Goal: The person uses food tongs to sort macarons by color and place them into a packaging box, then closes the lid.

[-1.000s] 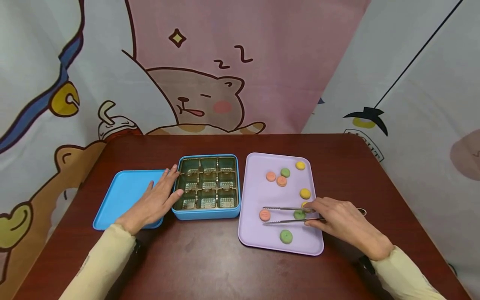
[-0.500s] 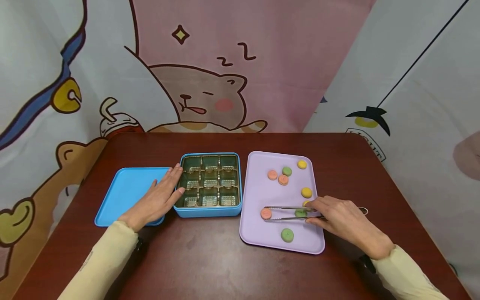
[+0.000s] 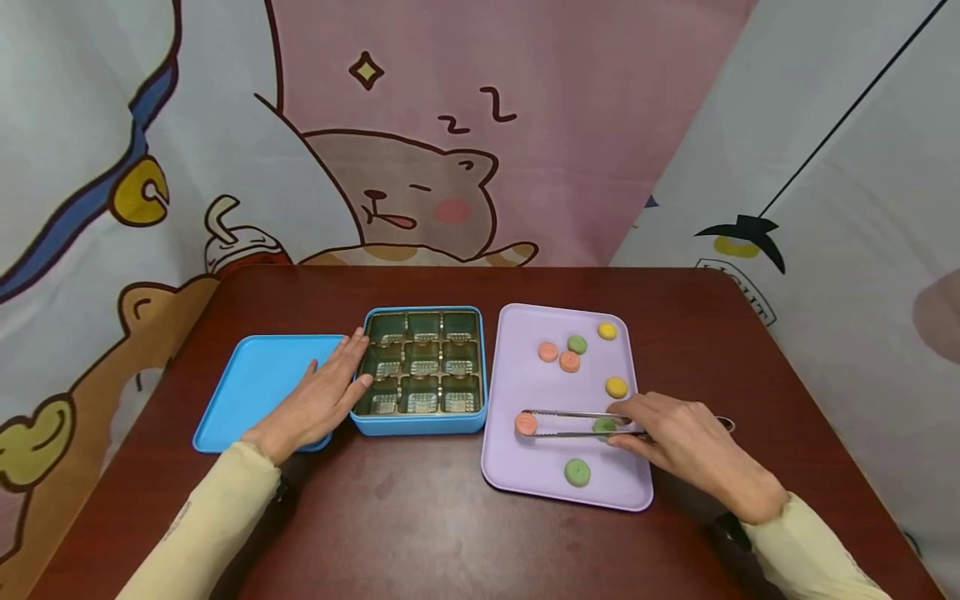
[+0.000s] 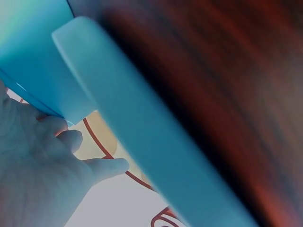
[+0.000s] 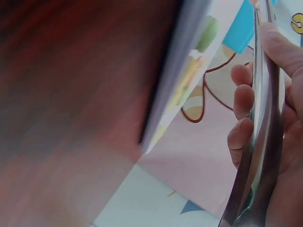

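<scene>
My right hand [image 3: 686, 437] grips a pair of metal tongs [image 3: 570, 413] over the lilac tray [image 3: 513, 471]. Between the tongs' tips sits a pink macaron [image 3: 526, 424]. A green macaron [image 3: 603, 426] shows between the tongs' arms, partly covered by them and the hand. With fingers straight, my left hand [image 3: 318, 404] rests against the left side of a blue box [image 3: 420, 426]. That box holds a gold insert [image 3: 422, 357] divided into several bare compartments. In the right wrist view, fingers and thumb wrap the tongs [image 5: 267, 118].
A blue lid [image 3: 258, 375] lies left of the box, partly under my left forearm. On the tray are more macarons: pink [image 3: 547, 352], orange-pink [image 3: 570, 361], green [image 3: 577, 472] and yellow [image 3: 617, 387] ones. A patterned cloth [image 3: 570, 125] hangs behind the table.
The tongs have narrowed onto the pink macaron, which has shifted slightly left and up in view. A yellow macaron near my right fingers is now hidden. My left hand stays at the box.
</scene>
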{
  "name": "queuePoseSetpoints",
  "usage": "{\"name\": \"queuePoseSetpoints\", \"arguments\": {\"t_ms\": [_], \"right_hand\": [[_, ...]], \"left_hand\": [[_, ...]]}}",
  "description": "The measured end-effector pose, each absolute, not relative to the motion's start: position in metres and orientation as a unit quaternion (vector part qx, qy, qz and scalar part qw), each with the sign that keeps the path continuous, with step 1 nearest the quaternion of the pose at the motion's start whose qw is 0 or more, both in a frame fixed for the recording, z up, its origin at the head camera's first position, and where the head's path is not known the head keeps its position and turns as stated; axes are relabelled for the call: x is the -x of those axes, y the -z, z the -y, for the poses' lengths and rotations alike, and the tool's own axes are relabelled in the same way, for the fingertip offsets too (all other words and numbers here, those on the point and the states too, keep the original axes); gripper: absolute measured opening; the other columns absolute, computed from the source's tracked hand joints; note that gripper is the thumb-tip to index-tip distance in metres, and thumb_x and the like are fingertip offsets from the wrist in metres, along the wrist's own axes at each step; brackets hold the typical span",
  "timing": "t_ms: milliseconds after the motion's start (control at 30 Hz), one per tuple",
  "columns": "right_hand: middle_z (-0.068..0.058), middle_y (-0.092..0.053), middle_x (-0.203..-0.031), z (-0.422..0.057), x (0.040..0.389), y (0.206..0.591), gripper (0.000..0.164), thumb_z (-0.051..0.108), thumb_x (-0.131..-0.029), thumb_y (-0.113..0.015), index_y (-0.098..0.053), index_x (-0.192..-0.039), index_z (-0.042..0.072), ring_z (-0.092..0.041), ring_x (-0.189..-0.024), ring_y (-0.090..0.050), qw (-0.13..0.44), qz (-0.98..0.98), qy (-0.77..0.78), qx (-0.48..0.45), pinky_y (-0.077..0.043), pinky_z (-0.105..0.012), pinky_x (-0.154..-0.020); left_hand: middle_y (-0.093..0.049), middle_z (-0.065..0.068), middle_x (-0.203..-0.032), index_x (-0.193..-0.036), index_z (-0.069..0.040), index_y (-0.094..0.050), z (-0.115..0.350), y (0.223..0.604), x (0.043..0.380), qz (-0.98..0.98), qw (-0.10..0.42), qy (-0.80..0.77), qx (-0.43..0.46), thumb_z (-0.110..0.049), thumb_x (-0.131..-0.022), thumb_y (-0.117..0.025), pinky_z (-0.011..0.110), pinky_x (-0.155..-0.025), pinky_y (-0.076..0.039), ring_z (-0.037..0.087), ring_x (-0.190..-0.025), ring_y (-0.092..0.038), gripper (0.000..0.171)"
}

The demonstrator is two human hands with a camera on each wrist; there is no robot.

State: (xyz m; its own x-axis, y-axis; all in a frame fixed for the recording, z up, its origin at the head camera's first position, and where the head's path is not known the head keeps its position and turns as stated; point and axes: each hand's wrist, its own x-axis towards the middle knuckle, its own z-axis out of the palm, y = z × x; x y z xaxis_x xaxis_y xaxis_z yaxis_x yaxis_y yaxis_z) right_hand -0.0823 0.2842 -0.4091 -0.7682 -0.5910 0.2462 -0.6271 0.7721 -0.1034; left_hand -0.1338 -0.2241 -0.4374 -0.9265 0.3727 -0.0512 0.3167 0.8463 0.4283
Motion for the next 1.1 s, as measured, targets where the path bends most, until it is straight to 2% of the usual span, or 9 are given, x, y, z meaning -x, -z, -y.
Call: {"name": "queuePoseSetpoints", "arguments": {"t_ms": [133,300,433,700,900,1100], "right_hand": [[0.005,-0.074,-0.096,-0.271,0.087,0.398,0.037,0.037,-0.08,-0.09,-0.075,-0.107,0.016,-0.003,-0.075,-0.063,0.125,0.924,-0.105,-0.345,-0.052,-0.024,-0.056],[0.011,-0.07,-0.091,-0.248,0.095,0.382,0.033,0.041,-0.086,-0.084,-0.075,-0.108,0.019,0.0,-0.073,-0.058,0.148,0.904,-0.122,-0.383,-0.047,-0.022,-0.054],[0.009,-0.071,-0.092,-0.226,0.102,0.375,0.033,0.041,-0.087,-0.083,-0.074,-0.109,0.018,-0.003,-0.074,-0.061,0.159,0.889,-0.134,-0.408,-0.044,-0.021,-0.05],[0.009,-0.065,-0.087,-0.179,0.115,0.367,0.031,0.043,-0.09,-0.081,-0.072,-0.108,0.019,-0.006,-0.07,-0.052,0.149,0.887,-0.128,-0.418,-0.045,-0.026,-0.049],[0.009,-0.069,-0.089,-0.15,0.127,0.367,0.03,0.04,-0.092,-0.079,-0.074,-0.108,0.015,-0.008,-0.071,-0.058,0.137,0.884,-0.124,-0.43,-0.049,-0.032,-0.065],[0.01,-0.066,-0.083,-0.123,0.136,0.372,0.029,0.044,-0.092,-0.079,-0.074,-0.104,0.017,-0.007,-0.068,-0.06,0.132,0.89,-0.1,-0.425,-0.039,-0.029,-0.046]], "left_hand": [[-0.003,0.009,-0.174,-0.167,-0.007,-0.01,0.224,0.436,0.134,-0.959,0.065,-0.208,-0.18,-0.042,-0.114,-0.036,0.076,-0.115,-0.01,0.038,-0.158,-0.008,0.069],[-0.004,0.01,-0.174,-0.167,-0.008,-0.011,0.224,0.437,0.134,-0.957,0.061,-0.213,-0.187,-0.042,-0.114,-0.035,0.077,-0.114,-0.01,0.039,-0.158,-0.007,0.068],[-0.005,0.011,-0.174,-0.167,-0.007,-0.012,0.227,0.437,0.135,-0.953,0.067,-0.222,-0.194,-0.039,-0.114,-0.034,0.078,-0.114,-0.011,0.04,-0.158,-0.008,0.065],[-0.009,0.009,-0.174,-0.167,-0.008,-0.016,0.229,0.433,0.138,-0.953,0.066,-0.218,-0.199,-0.034,-0.115,-0.035,0.077,-0.114,-0.012,0.039,-0.158,-0.01,0.061],[-0.01,0.009,-0.174,-0.167,-0.007,-0.017,0.226,0.433,0.14,-0.955,0.058,-0.201,-0.209,-0.034,-0.114,-0.035,0.076,-0.115,-0.014,0.038,-0.158,-0.011,0.061],[-0.009,0.01,-0.174,-0.167,-0.007,-0.017,0.23,0.435,0.138,-0.96,0.055,-0.185,-0.203,-0.033,-0.114,-0.035,0.075,-0.115,-0.015,0.039,-0.158,-0.011,0.061]]}}
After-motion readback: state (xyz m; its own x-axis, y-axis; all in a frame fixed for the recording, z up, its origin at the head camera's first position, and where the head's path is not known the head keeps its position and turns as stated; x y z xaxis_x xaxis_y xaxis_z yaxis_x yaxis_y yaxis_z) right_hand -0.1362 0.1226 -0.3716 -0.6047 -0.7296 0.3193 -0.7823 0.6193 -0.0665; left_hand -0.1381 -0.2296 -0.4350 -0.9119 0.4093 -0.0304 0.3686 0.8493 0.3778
